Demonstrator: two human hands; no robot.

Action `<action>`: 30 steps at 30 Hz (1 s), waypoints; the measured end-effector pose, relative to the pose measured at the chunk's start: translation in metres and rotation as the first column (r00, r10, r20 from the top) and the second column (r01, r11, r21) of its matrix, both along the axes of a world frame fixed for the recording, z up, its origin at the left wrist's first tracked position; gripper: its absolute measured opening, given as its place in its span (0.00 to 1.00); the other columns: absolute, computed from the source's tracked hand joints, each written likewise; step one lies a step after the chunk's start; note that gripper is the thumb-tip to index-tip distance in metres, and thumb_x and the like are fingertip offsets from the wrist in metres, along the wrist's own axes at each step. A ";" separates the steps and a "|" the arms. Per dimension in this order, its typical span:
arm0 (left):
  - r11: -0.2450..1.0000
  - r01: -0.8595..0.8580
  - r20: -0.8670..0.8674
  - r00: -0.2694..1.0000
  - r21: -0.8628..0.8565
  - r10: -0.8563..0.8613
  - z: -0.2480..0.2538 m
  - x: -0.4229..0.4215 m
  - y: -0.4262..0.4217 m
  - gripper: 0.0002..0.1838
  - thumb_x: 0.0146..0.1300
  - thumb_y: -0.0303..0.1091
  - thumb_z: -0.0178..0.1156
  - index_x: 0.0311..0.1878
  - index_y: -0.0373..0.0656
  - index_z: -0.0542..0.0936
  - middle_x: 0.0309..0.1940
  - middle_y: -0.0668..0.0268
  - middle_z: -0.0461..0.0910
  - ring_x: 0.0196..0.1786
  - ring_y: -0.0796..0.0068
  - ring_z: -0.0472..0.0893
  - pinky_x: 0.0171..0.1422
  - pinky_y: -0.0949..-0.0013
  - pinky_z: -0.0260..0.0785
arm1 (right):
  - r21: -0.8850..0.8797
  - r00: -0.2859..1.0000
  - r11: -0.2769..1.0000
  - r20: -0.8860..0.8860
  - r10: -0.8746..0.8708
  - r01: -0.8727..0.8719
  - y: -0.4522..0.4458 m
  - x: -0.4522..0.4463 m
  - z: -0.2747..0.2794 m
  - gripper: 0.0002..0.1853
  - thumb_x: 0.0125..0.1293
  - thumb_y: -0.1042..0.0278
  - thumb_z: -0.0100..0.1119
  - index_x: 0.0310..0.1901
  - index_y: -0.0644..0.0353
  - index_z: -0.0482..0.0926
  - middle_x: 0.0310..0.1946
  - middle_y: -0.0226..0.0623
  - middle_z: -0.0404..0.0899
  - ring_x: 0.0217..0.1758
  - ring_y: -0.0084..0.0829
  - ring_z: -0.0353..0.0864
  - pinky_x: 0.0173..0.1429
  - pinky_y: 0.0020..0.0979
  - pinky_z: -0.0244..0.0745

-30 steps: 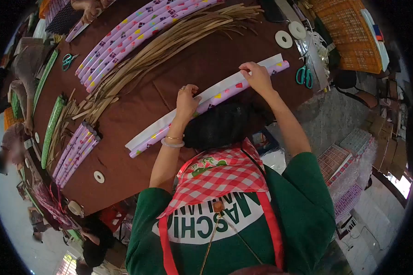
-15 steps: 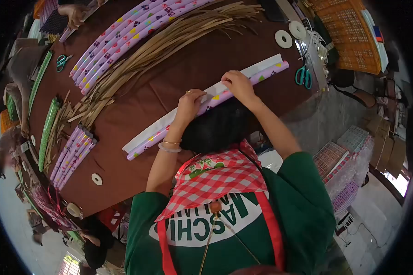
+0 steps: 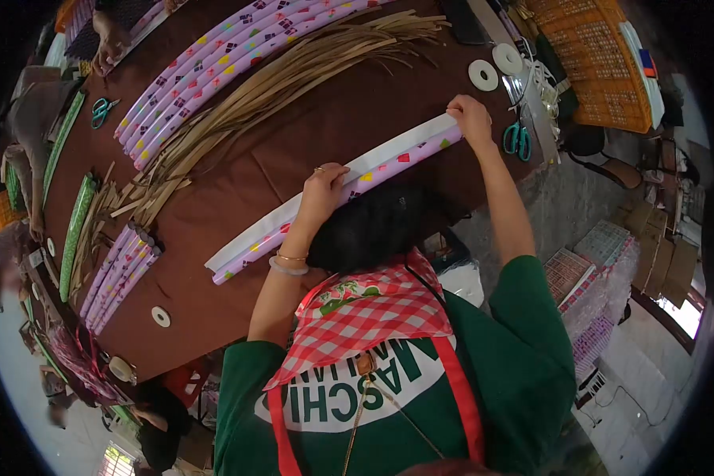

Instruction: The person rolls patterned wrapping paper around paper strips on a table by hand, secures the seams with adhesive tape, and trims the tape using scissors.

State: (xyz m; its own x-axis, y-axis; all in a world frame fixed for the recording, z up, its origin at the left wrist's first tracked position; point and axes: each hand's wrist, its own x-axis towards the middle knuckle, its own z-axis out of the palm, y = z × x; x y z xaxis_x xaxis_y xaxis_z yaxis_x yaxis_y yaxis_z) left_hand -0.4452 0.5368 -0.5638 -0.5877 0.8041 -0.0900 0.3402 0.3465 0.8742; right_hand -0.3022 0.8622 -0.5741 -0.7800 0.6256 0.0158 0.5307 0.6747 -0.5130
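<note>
A roll of pink patterned wrapping paper (image 3: 401, 161) lies slantwise across the near part of the brown-covered table, its white edge strip showing along the far side. My left hand (image 3: 324, 190) pinches the white edge left of the roll's middle, fingers closed. At the right end of the roll, my right hand (image 3: 472, 121) has its fingers closed on the paper edge. Teal scissors (image 3: 517, 142) lie just beyond that hand. Two white tape rolls (image 3: 483, 75) sit farther up on the right.
Long pink patterned rolls (image 3: 206, 75) lie at the back beside a bundle of brown strips (image 3: 282, 79). Short pink rolls (image 3: 119, 278), a green roll (image 3: 78, 238) and another tape roll (image 3: 160, 316) are at left. Co-workers' hands (image 3: 109, 51) show at the left edge. An orange crate (image 3: 599, 63) stands right.
My right hand has slid right along the roll, from near its middle to its right end. My left hand stays at about the same place on the paper edge.
</note>
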 end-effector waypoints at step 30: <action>0.992 0.101 -0.221 0.968 -0.074 -0.115 0.001 0.012 0.006 0.11 0.53 0.22 0.52 0.40 0.33 0.78 0.41 0.51 0.76 0.46 0.52 0.74 0.52 0.61 0.68 | -0.141 0.986 0.978 0.084 -0.143 0.154 0.035 0.016 -0.004 0.08 0.46 0.71 0.67 0.27 0.61 0.77 0.25 0.39 0.78 0.29 0.34 0.78 0.33 0.35 0.70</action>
